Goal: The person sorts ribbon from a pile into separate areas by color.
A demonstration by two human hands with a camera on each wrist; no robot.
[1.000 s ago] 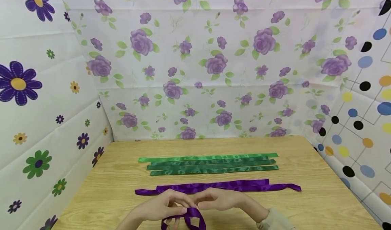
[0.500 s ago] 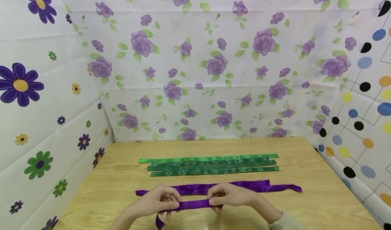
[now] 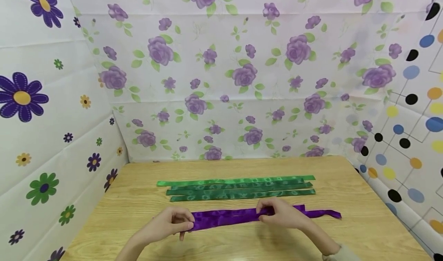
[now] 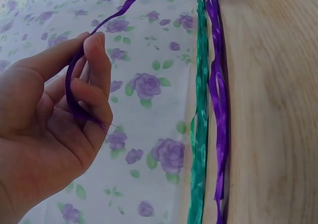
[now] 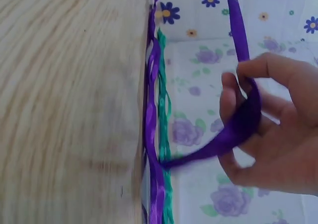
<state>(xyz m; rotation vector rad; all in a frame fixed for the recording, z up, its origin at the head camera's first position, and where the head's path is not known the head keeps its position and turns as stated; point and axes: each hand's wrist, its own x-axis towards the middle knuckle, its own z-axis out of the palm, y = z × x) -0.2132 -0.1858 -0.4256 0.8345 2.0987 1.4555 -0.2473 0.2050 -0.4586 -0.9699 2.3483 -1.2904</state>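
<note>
A purple satin ribbon (image 3: 226, 221) is stretched between my two hands, low over other purple ribbons (image 3: 320, 213) on the table. Its left part is pinched between thumb and fingers of my left hand (image 3: 169, 223); in the left wrist view its short end curls inside the palm. My right hand (image 3: 283, 213) pinches the same ribbon farther along. From there, in the right wrist view, a loose tail of the ribbon (image 5: 231, 137) hangs down toward the table ribbons. Where the held strip overlaps those lying behind it, the head view hardly separates them.
Behind the purple ribbons lie several green ribbons, a bright green one (image 3: 238, 181) farthest back and darker green ones (image 3: 242, 194) in front, roughly parallel. A wooden table (image 3: 131, 188) bears them. Patterned cloth (image 3: 221, 80) hangs at the back and both sides.
My hands have moved apart from close together, drawing the purple ribbon out between them. The right hand has travelled right and up; the left has shifted left. The looped ribbon is now nearly straight.
</note>
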